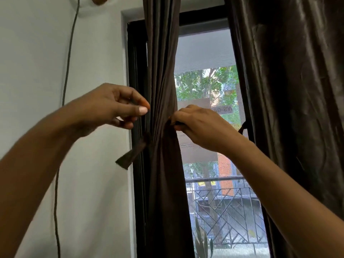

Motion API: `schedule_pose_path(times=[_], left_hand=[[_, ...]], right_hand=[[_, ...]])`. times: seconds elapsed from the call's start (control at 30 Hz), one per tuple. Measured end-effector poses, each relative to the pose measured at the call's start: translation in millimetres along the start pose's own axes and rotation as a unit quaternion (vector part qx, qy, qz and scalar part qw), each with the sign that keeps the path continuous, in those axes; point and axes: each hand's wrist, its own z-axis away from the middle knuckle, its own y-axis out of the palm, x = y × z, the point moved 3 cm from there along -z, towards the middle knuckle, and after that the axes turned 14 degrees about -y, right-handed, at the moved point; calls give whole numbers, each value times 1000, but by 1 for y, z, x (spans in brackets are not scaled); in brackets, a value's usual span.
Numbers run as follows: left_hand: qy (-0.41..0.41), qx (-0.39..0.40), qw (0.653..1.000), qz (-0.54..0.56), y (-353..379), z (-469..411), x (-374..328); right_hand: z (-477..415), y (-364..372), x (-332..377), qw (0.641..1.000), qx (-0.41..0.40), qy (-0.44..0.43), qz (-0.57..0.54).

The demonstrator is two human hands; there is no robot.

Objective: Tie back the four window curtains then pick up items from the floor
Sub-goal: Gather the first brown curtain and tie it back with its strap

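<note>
Two bare forearms reach up from the bottom corners toward the window. The left hand is closed in a pinch, thumb against fingertips, right at the left edge of the gathered curtain. Blur hides exactly what it nips, but it looks like the upper run of the tie band, whose loose end dangles just below the hand, in front of the window frame. On the curtain's other side, the right hand has its fingers curled round a dark strip, which I take for the band's other end, pressed against the bunched folds.

I judge this to be the tying of one curtain, part-way done: the cloth is cinched at hand height, but the two ends are not yet joined. The next move calls for bringing both ends together and knotting them, with tension kept on so the folds do not slip loose.

Further right, the second curtain hangs broader, with a dark loop at its inner edge; whether it is fastened I cannot tell. A cable runs down the wall at left. Beyond the glass stand a railing and trees. The floor and its items are out of view.
</note>
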Motion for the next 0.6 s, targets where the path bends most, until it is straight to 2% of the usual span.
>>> schedule_pose_path(times=[0.07,0.1,0.17,0.2,0.27,0.37,0.47,0.53,0.6], left_hand=[[-30,-59,990,127,28,-17,35],[-77,-45,978,189,51,-25,61],[-150,17,963,222,92,-36,102],[-156,31,959,234,104,-41,115],[-142,10,941,306,108,-52,122],[-95,-49,958,265,94,-72,119],[-56,-14,979,196,100,-81,113],[-62,7,975,215,107,-81,110],[-93,80,961,248,114,-78,108]], right_hand=[[1,4,-1,997,-21,28,-63],[1,7,-1,995,-28,38,-91],[2,16,1,990,-27,51,-126],[3,19,1,989,-23,56,-135],[5,23,-2,985,-26,70,-152],[10,22,-7,976,-44,101,-189],[14,23,-7,968,-51,118,-217],[16,23,-7,965,-47,124,-226],[18,22,-7,964,-44,127,-230]])
